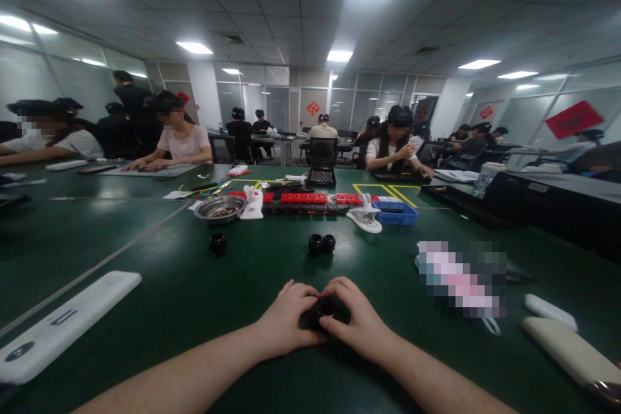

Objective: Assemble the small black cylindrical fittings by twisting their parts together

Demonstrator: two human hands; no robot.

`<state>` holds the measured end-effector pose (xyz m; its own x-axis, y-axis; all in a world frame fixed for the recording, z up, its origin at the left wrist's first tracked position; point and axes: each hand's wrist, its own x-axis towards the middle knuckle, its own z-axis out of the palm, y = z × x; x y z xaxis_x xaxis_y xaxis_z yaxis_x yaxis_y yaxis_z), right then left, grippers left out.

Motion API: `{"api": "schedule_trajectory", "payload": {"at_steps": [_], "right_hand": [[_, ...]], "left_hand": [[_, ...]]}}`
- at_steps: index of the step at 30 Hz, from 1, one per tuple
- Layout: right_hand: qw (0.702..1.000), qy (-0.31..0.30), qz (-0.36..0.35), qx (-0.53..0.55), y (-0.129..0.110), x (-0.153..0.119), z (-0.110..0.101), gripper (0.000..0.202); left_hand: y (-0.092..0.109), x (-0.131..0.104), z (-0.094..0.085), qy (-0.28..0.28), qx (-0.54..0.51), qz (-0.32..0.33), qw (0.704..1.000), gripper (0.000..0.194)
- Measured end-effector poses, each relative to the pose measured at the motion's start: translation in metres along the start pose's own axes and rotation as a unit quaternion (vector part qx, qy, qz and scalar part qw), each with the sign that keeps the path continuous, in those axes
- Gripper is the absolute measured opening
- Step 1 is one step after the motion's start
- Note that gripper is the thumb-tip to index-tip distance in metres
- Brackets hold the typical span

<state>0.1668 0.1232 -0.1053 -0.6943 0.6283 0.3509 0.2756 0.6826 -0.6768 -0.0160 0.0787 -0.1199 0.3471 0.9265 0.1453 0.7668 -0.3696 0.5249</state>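
Observation:
Near the front middle of the green table, my left hand and my right hand meet around a black round part. Fingers of both hands press on its sides, and they hide much of it. Beyond my hands, two similar black parts stand side by side. Another black part stands alone farther left.
Across the green table stand a metal bowl with small pieces, white stands, a red strip and a blue basket. A white device lies left. Several people sit beyond.

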Motion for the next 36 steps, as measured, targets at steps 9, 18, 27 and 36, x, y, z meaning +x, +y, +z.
{"api": "schedule_trajectory", "payload": {"at_steps": [9, 18, 27, 36], "right_hand": [[1.000, 0.012, 0.022, 0.012, 0.007, -0.001, 0.001, 0.041], [0.997, -0.054, -0.012, 0.062, 0.007, -0.004, 0.003, 0.045], [0.999, 0.032, 0.010, 0.007, 0.004, 0.000, 0.002, 0.031], [0.998, -0.004, 0.008, 0.060, 0.009, -0.004, 0.004, 0.046]], "left_hand": [[0.001, 0.000, -0.001, -0.002, 0.000, -0.001, 1.000, 0.041], [0.002, 0.000, -0.001, -0.003, 0.003, 0.000, 1.000, 0.045], [0.000, 0.001, 0.001, 0.007, -0.009, -0.005, 1.000, 0.044], [-0.002, 0.001, 0.002, 0.014, -0.017, -0.014, 1.000, 0.043]]}}
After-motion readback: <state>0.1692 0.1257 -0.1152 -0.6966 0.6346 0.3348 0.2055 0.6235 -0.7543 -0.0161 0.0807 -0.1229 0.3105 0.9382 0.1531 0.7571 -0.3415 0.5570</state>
